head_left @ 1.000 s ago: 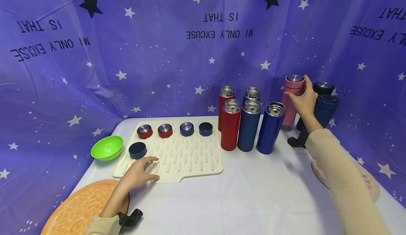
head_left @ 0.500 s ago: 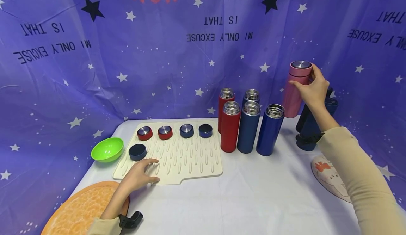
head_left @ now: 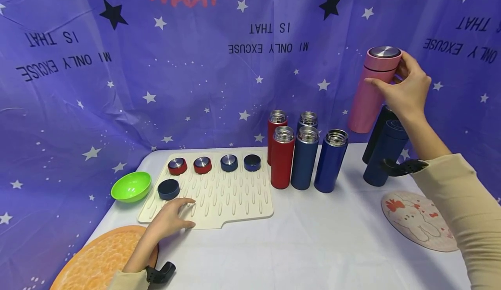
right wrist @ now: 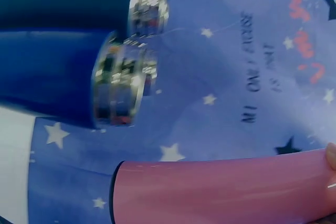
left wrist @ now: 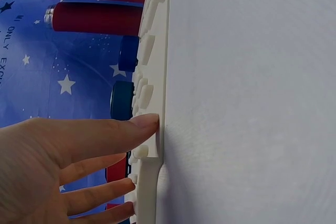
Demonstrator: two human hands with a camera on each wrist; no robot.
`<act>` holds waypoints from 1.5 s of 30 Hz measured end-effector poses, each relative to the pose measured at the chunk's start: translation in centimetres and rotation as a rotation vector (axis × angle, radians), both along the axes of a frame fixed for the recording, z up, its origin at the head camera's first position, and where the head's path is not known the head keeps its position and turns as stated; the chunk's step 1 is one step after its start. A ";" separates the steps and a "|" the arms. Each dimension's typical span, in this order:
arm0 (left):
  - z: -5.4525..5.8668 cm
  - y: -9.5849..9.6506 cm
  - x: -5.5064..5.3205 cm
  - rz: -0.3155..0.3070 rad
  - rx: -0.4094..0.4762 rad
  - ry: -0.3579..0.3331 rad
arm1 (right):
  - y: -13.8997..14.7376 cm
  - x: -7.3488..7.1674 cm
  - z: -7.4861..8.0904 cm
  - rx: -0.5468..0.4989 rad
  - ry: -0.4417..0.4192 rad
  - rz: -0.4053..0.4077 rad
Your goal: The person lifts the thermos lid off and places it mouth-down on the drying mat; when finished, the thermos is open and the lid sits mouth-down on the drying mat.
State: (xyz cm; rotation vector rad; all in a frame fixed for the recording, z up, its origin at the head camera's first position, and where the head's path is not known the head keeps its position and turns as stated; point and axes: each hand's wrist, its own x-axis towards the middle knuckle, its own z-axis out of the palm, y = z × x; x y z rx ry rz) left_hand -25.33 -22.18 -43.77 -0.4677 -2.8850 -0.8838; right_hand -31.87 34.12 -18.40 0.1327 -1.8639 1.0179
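Note:
High at the right, my right hand [head_left: 411,85] grips a pink thermos [head_left: 371,96] near its top, thumb on one side and fingers round the back. The thermos is raised off the table and leans, its pink lid with a steel top in place. Its lower body [right wrist: 220,190] spans the bottom of the right wrist view. My left hand [head_left: 170,218] rests at the front left of a cream draining mat [head_left: 242,203], thumb and fingers spread apart with nothing between them. In the left wrist view its thumb [left wrist: 142,124] lies at the mat's edge. A dark blue lid [head_left: 168,189] sits just beyond the fingers.
Red lids [head_left: 202,165] and blue lids [head_left: 228,162] line the mat's back. Lidless red thermoses [head_left: 282,164] and blue thermoses [head_left: 330,164] stand right of it. A capped navy thermos [head_left: 385,155] and a black one [head_left: 375,138] stand under the right arm. A green bowl [head_left: 131,187] is far left.
My right hand has lifted the pink thermos off the table, up and to the right, tilting it. The left hand stays in place.

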 end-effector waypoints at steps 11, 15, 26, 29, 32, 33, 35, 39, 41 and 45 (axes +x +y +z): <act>0.1 0.0 0.2 -0.008 -0.015 0.007 | -1.9 3.7 2.2 -0.047 0.039 0.106; 0.0 0.0 0.1 -0.004 -0.019 0.008 | -2.8 5.1 2.3 -0.057 0.039 0.144; 0.0 0.0 0.0 -0.002 -0.018 0.007 | -5.7 9.4 0.5 0.038 0.043 0.243; 0.1 0.1 0.2 -0.002 -0.016 0.001 | -6.3 10.2 -1.1 0.036 0.021 0.299; 0.2 0.2 0.3 0.000 -0.017 -0.006 | -6.9 10.9 -3.1 0.007 -0.013 0.371; 0.2 0.2 0.3 0.002 -0.018 -0.008 | -7.1 11.1 -3.9 0.004 -0.028 0.381; 0.2 0.2 0.4 0.004 -0.021 -0.010 | -7.5 11.4 -5.3 -0.010 -0.060 0.393; 0.2 0.3 0.5 0.004 -0.026 -0.008 | -8.1 11.9 -7.9 -0.024 -0.128 0.383; 0.3 0.3 0.5 0.003 -0.026 -0.006 | -8.5 12.0 -8.9 -0.054 -0.151 0.406; 0.4 0.2 0.5 0.003 -0.026 -0.004 | -9.2 11.8 -10.5 -0.086 -0.187 0.441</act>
